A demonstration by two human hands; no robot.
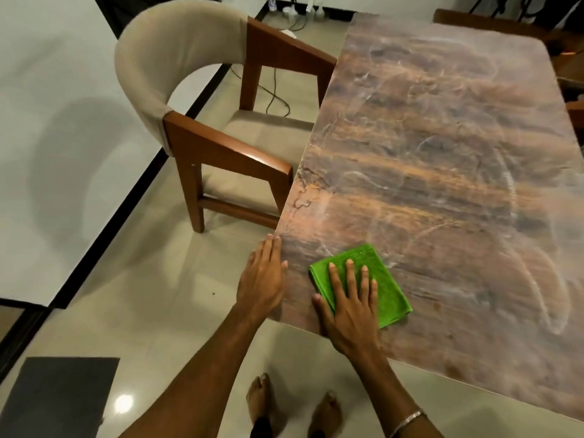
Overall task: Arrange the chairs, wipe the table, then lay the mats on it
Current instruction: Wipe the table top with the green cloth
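A brown marbled table (pixel 442 159) fills the right of the head view, with faint wipe streaks across its top. A folded green cloth (pixel 385 286) lies near the table's near left corner. My right hand (pixel 350 305) presses flat on the cloth, fingers spread. My left hand (pixel 262 279) rests at the table's left edge near the corner, fingers together, holding nothing. A wooden armchair (pixel 196 90) with a beige curved back stands pushed up to the table's left side.
A dark grey mat (pixel 60 399) lies on the tiled floor at the lower left. Cables (pixel 278 99) run across the floor behind the chair. Parts of other wooden chairs (pixel 493 23) show at the table's far side. My bare feet (pixel 294 403) stand below the table corner.
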